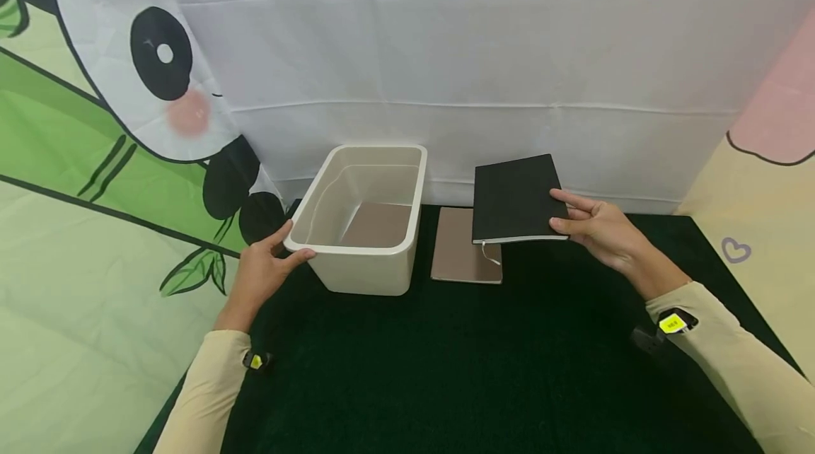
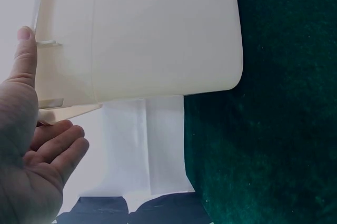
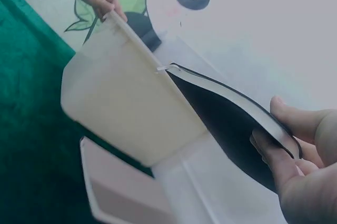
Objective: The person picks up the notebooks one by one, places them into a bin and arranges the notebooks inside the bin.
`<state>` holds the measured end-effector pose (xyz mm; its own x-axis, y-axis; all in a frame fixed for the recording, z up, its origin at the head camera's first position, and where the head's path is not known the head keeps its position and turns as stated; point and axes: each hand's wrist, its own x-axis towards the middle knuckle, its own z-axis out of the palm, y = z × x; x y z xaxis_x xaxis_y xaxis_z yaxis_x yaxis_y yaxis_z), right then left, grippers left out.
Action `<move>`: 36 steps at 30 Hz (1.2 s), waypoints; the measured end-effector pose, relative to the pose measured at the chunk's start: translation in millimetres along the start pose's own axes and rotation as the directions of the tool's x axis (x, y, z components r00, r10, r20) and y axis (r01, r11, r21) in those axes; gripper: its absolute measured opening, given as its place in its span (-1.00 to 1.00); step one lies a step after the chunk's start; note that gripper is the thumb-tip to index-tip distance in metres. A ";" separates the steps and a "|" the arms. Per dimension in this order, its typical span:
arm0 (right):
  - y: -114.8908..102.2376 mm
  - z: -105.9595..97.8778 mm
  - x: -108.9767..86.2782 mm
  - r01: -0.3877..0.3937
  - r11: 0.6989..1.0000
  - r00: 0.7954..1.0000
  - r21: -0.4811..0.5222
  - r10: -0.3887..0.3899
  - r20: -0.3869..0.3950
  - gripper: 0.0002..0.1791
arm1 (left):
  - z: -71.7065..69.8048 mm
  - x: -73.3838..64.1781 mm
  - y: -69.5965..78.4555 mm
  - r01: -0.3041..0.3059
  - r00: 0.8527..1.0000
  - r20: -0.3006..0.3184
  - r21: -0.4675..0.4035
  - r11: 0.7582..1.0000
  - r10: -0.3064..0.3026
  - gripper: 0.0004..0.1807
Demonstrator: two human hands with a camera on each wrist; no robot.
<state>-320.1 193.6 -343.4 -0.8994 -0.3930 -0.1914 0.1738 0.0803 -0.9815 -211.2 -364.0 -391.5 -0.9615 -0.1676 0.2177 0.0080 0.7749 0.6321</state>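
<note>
A cream plastic storage bin point(image 1: 363, 271) stands on the table, and my left hand point(image 1: 261, 277) grips its rim at the near left corner. In the left wrist view the thumb point(image 2: 25, 58) lies along the rim. Inside the bin shows a flat brown surface point(image 1: 378, 226), perhaps a notebook. My right hand point(image 1: 601, 235) pinches the right edge of a black notebook point(image 1: 516, 199) between thumb and fingers, holding it above the table. A white ribbon point(image 1: 489, 254) hangs from the black notebook. Below and partly hidden by it, a brown notebook point(image 1: 455, 252) lies right of the bin.
Dark green cloth point(image 1: 446, 369) covers the table. A white printed curtain point(image 1: 477, 51) with a panda picture hangs directly behind the bin and notebooks. Printed fabric point(image 1: 76, 298) also borders the left side.
</note>
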 end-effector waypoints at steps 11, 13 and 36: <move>-24.7 37.9 18.4 0.054 0.997 0.998 0.052 -0.056 0.031 -0.16 | 0.0 -1.3 -2.9 0.009 1.000 -0.004 0.015 1.000 -0.009 -0.01; -29.3 45.2 22.1 0.058 0.997 0.998 0.059 -0.060 0.031 -0.18 | 0.2 -1.7 -2.6 0.012 1.000 -0.002 0.016 1.000 -0.012 0.00; -55.1 135.2 82.1 0.133 0.977 0.990 0.166 -0.140 0.032 -0.26 | -4.0 -5.0 -4.2 0.036 0.999 0.016 0.038 0.999 -0.037 0.03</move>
<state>-349.3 33.1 -305.6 -0.9015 -0.4297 -0.0521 0.1169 -0.1257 -0.9852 -205.4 -368.9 -392.2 -0.9654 -0.1861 0.1825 -0.0371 0.7911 0.6105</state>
